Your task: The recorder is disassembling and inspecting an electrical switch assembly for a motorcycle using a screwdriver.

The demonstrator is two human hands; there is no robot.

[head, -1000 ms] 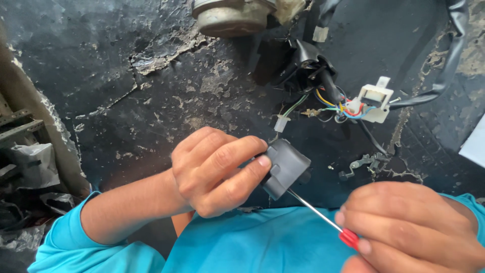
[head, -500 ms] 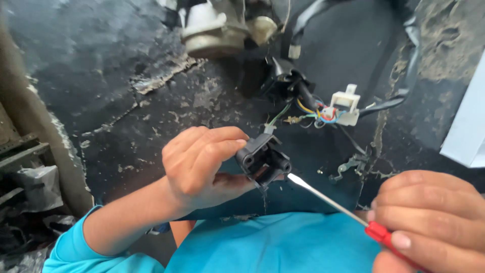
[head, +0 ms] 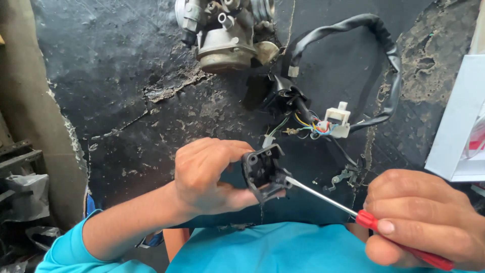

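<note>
Now, left hand (head: 209, 177): closed around a small black plastic housing (head: 262, 171), thumb under it and fingers curled over its near side, open face turned toward the camera.
Right hand (head: 424, 222): clenched on the red handle of a screwdriver (head: 353, 210); the thin metal shaft runs up and left, and its tip touches the right edge of the housing.
Housing: held in the air above the dark, cracked floor (head: 116, 91), just over the person's turquoise lap, not resting on anything.
Beyond the housing: a bundle of coloured wires with a white connector (head: 337, 121) lies near, and a black cable (head: 374, 60) loops from it toward the far side.
Far edge: a grey metal carburetor (head: 222, 35) sits well apart from both hands.
Right edge: a white box (head: 454, 131) stands close to the right hand's knuckles.
Left edge: a pale concrete border (head: 30, 111) bounds the floor.
Open room: bare floor stretches left of the left hand, up to that border.
</note>
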